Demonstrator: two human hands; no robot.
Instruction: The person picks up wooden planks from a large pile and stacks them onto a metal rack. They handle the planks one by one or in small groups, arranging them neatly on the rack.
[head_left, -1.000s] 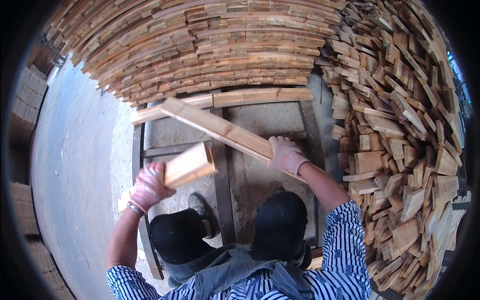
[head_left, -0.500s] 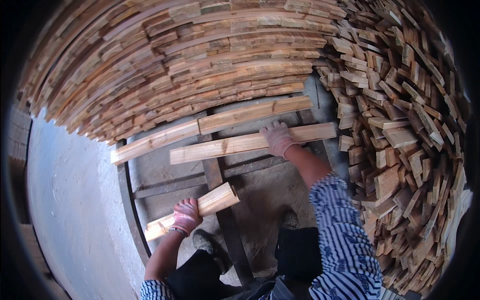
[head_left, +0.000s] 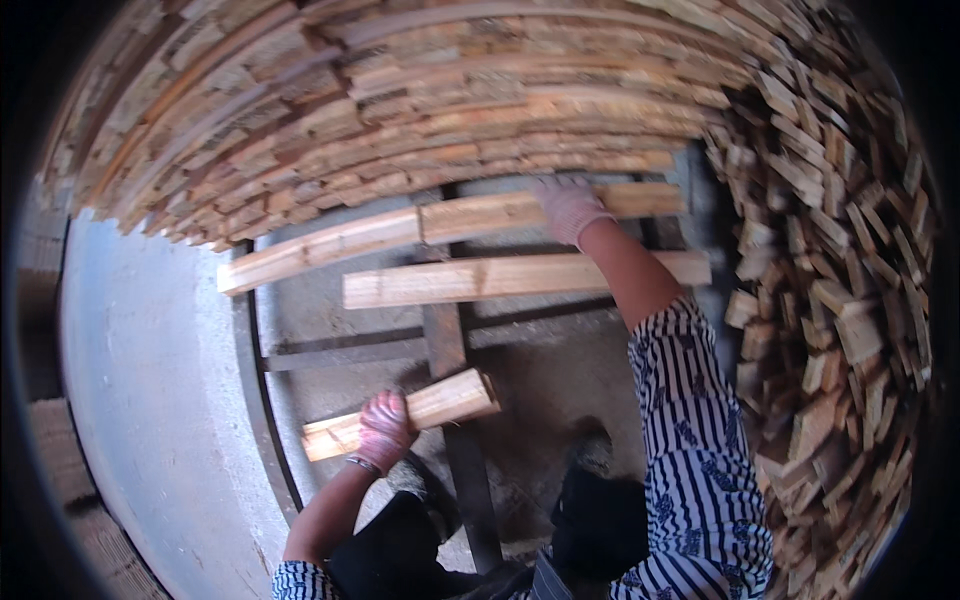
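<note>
My left hand, in a pinkish-white work glove, is closed round a short bundle of wooden boards above the dark metal frame. The bundle's right end shows more than one layer. Farther off, my right hand, gloved alike, reaches onto the right one of two boards laid end to end, its fingers over the far edge of that wooden board. The left board of this row meets it near the middle bar. Nearer to me, a separate board lies across the frame, with my right forearm passing over it.
A tall stack of boards rises behind the frame. On the right is a big loose heap of wood pieces. Pale concrete floor extends on the left, and my shoes stand among the frame's bars.
My right hand has left the nearer board and moved away from me onto the far right board. The left hand still holds its bundle. The whole view has shifted slightly.
</note>
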